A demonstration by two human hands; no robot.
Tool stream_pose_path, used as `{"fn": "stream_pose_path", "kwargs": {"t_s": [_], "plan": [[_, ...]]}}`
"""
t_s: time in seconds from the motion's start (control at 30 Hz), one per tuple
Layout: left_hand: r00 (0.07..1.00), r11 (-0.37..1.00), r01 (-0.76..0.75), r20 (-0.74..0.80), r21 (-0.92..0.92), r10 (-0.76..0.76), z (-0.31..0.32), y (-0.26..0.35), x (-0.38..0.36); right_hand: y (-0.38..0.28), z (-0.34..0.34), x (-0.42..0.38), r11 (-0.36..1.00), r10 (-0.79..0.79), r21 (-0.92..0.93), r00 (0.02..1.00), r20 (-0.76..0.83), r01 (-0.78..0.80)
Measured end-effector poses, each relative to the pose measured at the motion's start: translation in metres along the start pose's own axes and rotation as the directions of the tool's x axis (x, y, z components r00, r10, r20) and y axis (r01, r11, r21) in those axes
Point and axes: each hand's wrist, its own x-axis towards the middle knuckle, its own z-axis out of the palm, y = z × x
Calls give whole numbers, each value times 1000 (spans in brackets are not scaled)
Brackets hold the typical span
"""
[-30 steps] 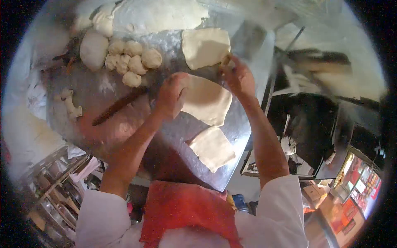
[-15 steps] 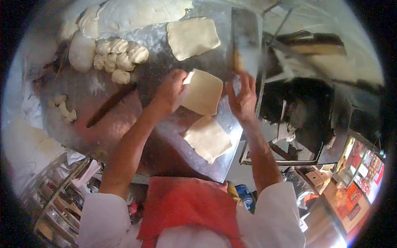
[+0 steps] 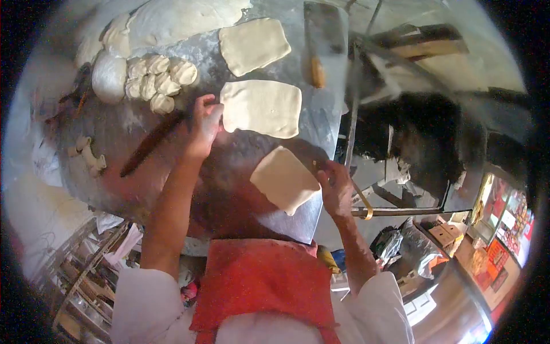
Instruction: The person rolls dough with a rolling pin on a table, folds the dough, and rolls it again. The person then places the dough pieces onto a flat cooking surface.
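Head cam, the only view here: three flat dough sheets on the bench. Left hand is at the left edge of the middle sheet, fingers half curled; touching or right beside it, but can't tell if they're pinching. Right hand is bent by the right corner of the near sheet, and I can't tell if it's gripping that either. The far sheet lies just past the middle one, no hand on it.

My read: this is the laying-out/shaping step, and it calls for a light, even touch at the edges so nothing tears.

Texture-wise, the sheets look soft, smooth and pale, roughly four-sided with rounded corners. Lumpy dough balls are bunched off to the left, below a big floppy dough slab. The bench looks slick and flour-smeared.
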Motion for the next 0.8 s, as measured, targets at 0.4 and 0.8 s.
{"fn": "stream_pose_path", "kwargs": {"t_s": [0.4, 0.8], "plan": [[887, 647, -453, 239, 613, 394, 51, -93, -109, 1, 24, -54, 836, 447, 353, 894, 4, -420], [894, 962, -194, 439, 193, 92, 45, -49, -171, 4, -2, -58, 738, 201, 588, 940, 277, -331]]}}
